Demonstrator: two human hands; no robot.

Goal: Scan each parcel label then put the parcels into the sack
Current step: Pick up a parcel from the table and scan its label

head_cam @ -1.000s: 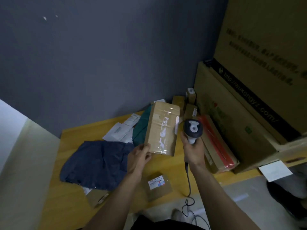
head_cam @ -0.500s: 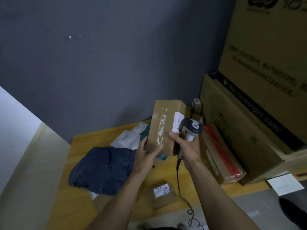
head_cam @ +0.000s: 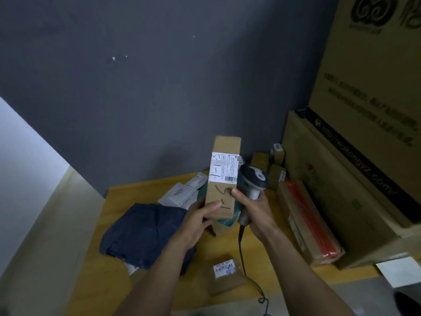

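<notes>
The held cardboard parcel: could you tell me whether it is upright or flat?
Upright: the parcel stands on end, the left hand gripping its lower end, label facing the camera.

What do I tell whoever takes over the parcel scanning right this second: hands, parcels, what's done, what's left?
Left hand grips the lower end of the tall brown parcel, upright above the table, label facing the camera.
Right hand grips the corded scanner beside the parcel, one fingertip touching the box.
Done: cannot tell whether this label is scanned.
Left: scan and sack it, then the small labelled parcel near the table edge. The dark blue bag may be the sack; unclear.
</notes>
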